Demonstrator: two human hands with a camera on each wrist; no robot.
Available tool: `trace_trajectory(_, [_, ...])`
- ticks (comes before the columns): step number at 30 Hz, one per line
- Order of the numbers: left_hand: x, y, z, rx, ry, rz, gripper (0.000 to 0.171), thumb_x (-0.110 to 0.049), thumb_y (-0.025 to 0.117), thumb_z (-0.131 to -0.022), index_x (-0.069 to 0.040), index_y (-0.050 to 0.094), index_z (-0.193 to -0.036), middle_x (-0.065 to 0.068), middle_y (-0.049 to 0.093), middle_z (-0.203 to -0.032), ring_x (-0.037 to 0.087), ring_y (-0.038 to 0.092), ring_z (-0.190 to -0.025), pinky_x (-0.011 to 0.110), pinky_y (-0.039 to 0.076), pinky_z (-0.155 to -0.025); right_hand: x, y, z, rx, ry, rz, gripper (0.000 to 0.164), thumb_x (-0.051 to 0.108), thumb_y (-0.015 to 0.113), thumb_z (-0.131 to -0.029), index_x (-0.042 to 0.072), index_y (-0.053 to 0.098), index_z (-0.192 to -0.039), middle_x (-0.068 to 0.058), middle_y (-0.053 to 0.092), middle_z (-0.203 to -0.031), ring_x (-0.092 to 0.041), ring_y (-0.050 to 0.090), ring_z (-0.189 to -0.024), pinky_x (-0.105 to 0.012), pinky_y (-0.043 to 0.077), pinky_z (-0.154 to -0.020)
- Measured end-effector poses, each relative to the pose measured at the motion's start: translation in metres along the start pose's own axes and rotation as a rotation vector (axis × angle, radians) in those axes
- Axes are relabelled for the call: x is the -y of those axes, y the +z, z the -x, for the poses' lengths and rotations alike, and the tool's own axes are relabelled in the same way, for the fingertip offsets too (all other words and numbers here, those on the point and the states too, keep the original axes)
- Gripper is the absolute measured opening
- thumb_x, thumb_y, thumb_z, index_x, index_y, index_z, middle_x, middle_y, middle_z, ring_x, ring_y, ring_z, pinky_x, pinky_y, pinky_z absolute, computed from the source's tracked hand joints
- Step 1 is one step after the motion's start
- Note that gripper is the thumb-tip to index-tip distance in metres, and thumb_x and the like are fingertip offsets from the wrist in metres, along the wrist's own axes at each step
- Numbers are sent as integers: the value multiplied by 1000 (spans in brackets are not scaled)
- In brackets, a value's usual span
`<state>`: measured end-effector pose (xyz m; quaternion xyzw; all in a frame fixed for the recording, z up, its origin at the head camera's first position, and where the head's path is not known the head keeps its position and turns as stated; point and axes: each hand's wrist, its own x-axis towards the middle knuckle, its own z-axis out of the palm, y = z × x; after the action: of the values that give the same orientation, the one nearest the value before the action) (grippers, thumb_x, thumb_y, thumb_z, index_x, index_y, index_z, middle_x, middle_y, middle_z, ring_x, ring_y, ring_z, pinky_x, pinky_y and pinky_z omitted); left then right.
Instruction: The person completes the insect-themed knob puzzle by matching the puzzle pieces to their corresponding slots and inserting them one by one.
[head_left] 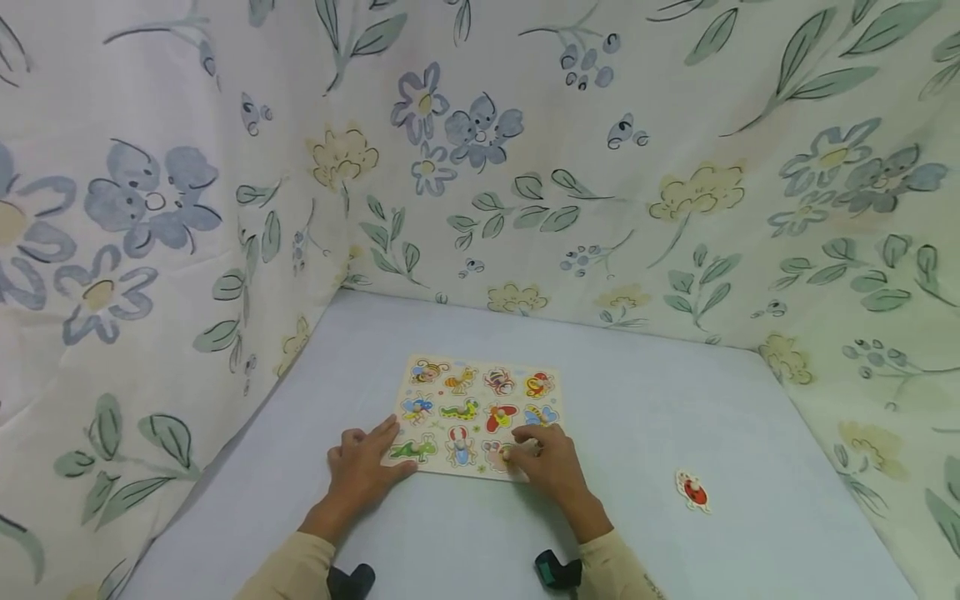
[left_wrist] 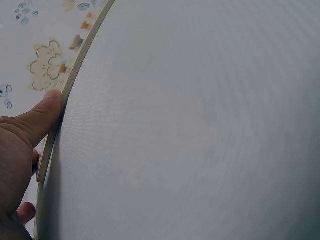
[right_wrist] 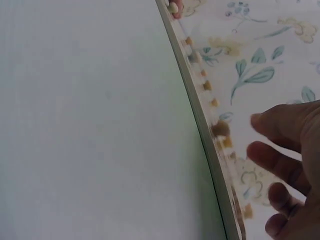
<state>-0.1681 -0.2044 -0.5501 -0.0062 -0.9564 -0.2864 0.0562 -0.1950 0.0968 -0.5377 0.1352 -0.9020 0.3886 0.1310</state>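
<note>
A wooden peg puzzle board (head_left: 477,421) with several colourful insect pieces lies on the white table. At its near left corner rests my left hand (head_left: 360,471), thumb on the near edge and fingers along the left side. The left wrist view shows that thumb (left_wrist: 49,102) straight against the board's rim. Over the near right corner hovers my right hand (head_left: 551,467), beside a pink and green piece (head_left: 497,455). Its thumb and fingers are bent but apart in the right wrist view, with a gap to a round knob (right_wrist: 220,128); nothing is between them.
A loose red ladybird piece (head_left: 693,492) with a knob lies on the table (head_left: 637,417), right of the board. Floral cloth (head_left: 525,167) hangs behind and on both sides. Dark devices (head_left: 558,571) sit at both wrists.
</note>
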Motion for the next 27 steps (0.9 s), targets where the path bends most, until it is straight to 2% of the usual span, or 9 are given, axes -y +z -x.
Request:
trace_trajectory(5, [0,1,0,-9,11,5,82,-49,79,-75,-11,50,-141,0,40,-150,32,35,-113,51,22,-85,-9,-15,1,-61,11,-12,22,11,81,-77,11,75,-99,6,70,-87,-18,51,-78,-34,43,-65])
trace_trajectory(10, [-1,1,-1,-25,23,11,81,-48,79,-75,-10,50,-141,1,42,-149,31,35,-112,51,22,-85,-20,-36,5,-98,105,-7,25,15,80,-79,11,75,-103,5,69,-91,-21,51,-84,-38,40,-69])
trace_trajectory(15, [-1,2,-1,-2,21,8,81,-48,78,-76,-9,50,-141,1,40,-150,32,34,-113,51,21,-86,-39,-55,14,-133,163,40,25,17,79,-80,12,74,-104,1,69,-96,-22,50,-87,-39,40,-70])
trace_trajectory(27, [1,2,-1,8,8,13,82,-49,78,-76,-9,49,-142,1,39,-150,34,33,-116,52,21,-87,-72,-108,33,-257,184,95,26,18,78,-82,10,73,-106,-4,69,-100,-26,50,-89,-40,38,-66])
